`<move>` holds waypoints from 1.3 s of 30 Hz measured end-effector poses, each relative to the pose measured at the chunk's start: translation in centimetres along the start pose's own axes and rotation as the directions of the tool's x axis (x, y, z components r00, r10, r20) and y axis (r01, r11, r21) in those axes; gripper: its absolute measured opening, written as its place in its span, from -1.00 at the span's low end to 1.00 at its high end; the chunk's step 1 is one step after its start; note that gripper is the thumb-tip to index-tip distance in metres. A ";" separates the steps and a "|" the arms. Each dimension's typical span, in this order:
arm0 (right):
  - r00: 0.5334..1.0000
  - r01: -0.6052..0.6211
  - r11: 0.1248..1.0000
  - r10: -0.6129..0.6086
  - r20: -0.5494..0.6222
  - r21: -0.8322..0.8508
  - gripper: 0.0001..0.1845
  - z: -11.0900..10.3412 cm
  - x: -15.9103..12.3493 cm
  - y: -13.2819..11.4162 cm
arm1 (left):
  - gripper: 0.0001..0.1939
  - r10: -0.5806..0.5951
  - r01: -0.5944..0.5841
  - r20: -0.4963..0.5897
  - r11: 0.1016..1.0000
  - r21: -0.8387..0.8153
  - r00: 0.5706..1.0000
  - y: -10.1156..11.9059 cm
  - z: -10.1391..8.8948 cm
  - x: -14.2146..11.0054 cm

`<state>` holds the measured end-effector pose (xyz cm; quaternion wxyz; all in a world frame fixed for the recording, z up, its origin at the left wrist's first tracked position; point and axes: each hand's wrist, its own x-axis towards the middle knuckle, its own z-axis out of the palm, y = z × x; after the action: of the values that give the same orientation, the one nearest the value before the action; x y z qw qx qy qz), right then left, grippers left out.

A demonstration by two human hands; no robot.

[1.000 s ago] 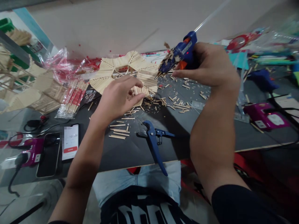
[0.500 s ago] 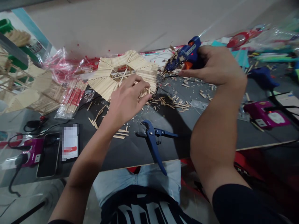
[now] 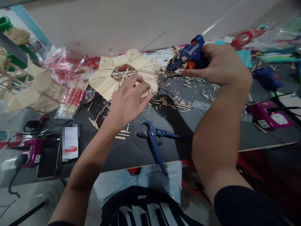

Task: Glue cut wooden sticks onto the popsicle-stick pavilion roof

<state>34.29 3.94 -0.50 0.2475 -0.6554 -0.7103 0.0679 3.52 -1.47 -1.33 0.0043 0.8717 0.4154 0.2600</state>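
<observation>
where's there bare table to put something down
Bare tabletop shows left of the blue cutter, between it, the short sticks and the front edge; another strip lies in front of the right-hand magenta box. Crowded: around the stick model, with scraps spreading right.

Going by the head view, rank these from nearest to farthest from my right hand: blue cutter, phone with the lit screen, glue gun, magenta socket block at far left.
From the right hand:
1. Glue gun: in its grip
2. Blue cutter: front edge, centre
3. Lit phone: left side
4. Magenta socket block: far left, beyond both phones
</observation>
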 end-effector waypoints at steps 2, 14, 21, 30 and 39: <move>1.000 -0.008 1.000 0.008 0.002 -0.004 -0.53 -0.1 -0.1 -0.3 | -0.67 -0.005 0.005 0.013 1.000 0.006 1.000 0.1 0.0 0.0; 1.000 -0.029 0.999 0.029 0.009 -0.026 -0.54 0.0 0.0 -0.1 | -0.69 -0.014 0.014 0.023 1.000 0.002 1.000 0.4 -0.2 0.0; 0.999 -0.033 0.999 0.033 0.005 -0.036 -0.50 -0.2 -0.1 -0.4 | -0.67 -0.003 0.004 0.030 1.000 -0.014 1.000 0.4 -0.1 0.0; 1.000 -0.009 0.997 0.010 0.017 -0.075 -0.50 0.2 0.1 0.4 | -0.65 -0.014 0.014 0.017 1.000 -0.009 1.000 0.6 -0.2 0.0; 1.000 0.007 0.995 -0.005 0.018 -0.102 -0.46 0.2 0.3 1.0 | -0.77 0.003 -0.003 0.031 1.000 0.004 1.000 0.6 -0.2 0.0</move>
<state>35.11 4.38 -1.07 0.2079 -0.6643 -0.7171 0.0365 3.87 -1.88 -0.99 0.0085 0.8763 0.4143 0.2457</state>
